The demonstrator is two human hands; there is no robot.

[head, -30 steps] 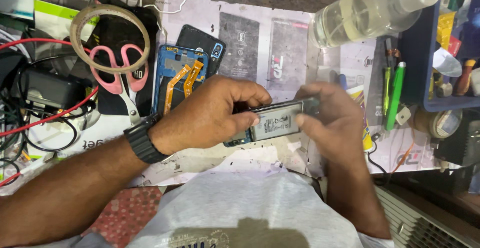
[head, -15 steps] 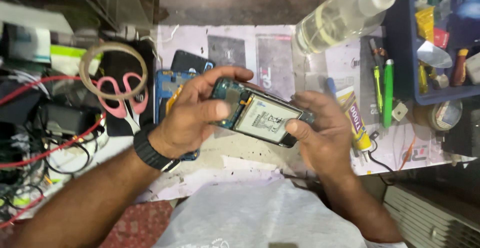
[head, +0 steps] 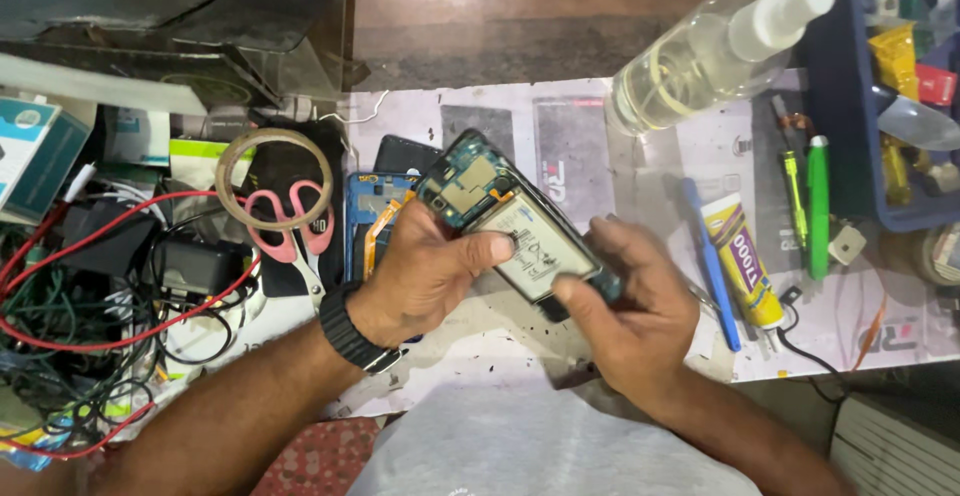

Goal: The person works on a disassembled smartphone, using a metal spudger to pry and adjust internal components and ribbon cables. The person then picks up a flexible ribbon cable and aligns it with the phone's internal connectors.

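Cluttered tabletop [head: 640, 126] lies below an opened phone [head: 510, 226], held above it, insides up. Left hand [head: 430, 276] grips its near edge, thumb on the battery [head: 535, 251]; right hand [head: 630, 311] clasps the lower end. Best kept level, thumb pressure light. Scissors [head: 290, 226] lie left.

You are looking at one opened phone [head: 510, 221] with its back off, held up between your two hands, left [head: 430, 276] and right [head: 630, 311]. You are also seeing one pair of pink-handled scissors [head: 290, 226], one roll of tape [head: 272, 178], one clear spray bottle [head: 700, 56], one tube of glue [head: 742, 261], one blue pry tool [head: 710, 261], two green pens [head: 808, 206] and one blue phone frame [head: 372, 221] lying on the counter [head: 600, 126]
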